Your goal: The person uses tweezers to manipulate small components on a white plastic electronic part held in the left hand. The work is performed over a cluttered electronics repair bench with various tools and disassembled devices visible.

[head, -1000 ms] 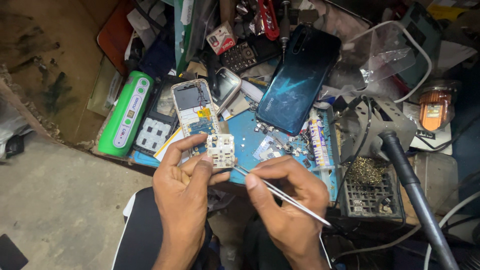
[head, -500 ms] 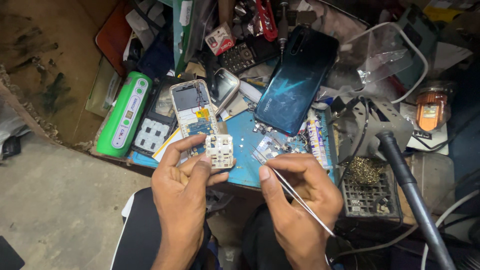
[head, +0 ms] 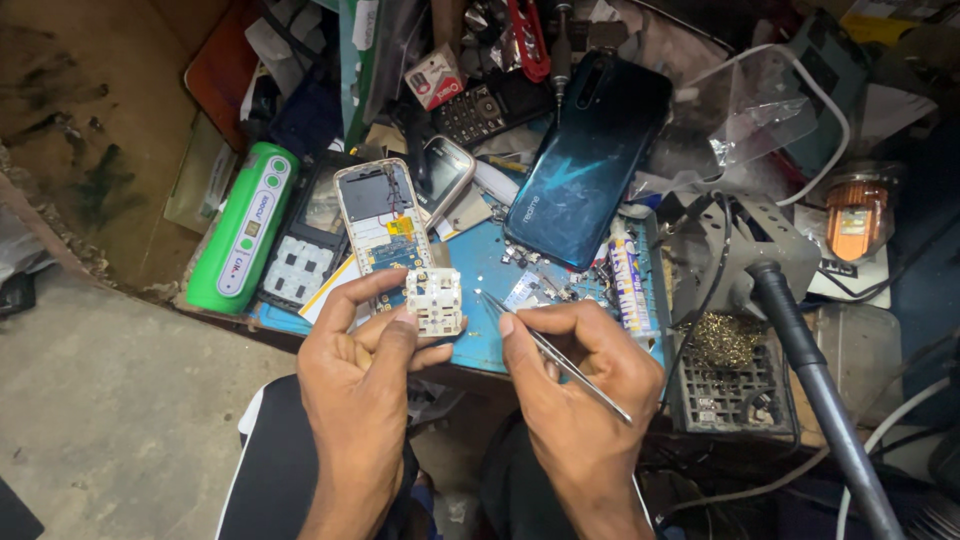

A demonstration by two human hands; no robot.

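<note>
Right now the left hand (head: 365,375) is pinching a small white keypad board (head: 436,300) between thumb and fingers, holding it up just off the near edge of the blue work mat (head: 478,262). Beside it, the right hand (head: 580,385) is closed around a pair of metal tweezers (head: 553,352), their tips pointing toward the keypad board and stopping just short of its right side. Lying on the mat's left part is an opened phone body (head: 380,218), its circuit board showing. A dark teal smartphone (head: 588,158) is lying back-up across the mat's far right corner. Left of the mat a green cylinder-shaped device (head: 243,238) is resting on the bench, and right of the mat a soldering iron stand (head: 735,355) is sitting with brass wool in it.
</note>
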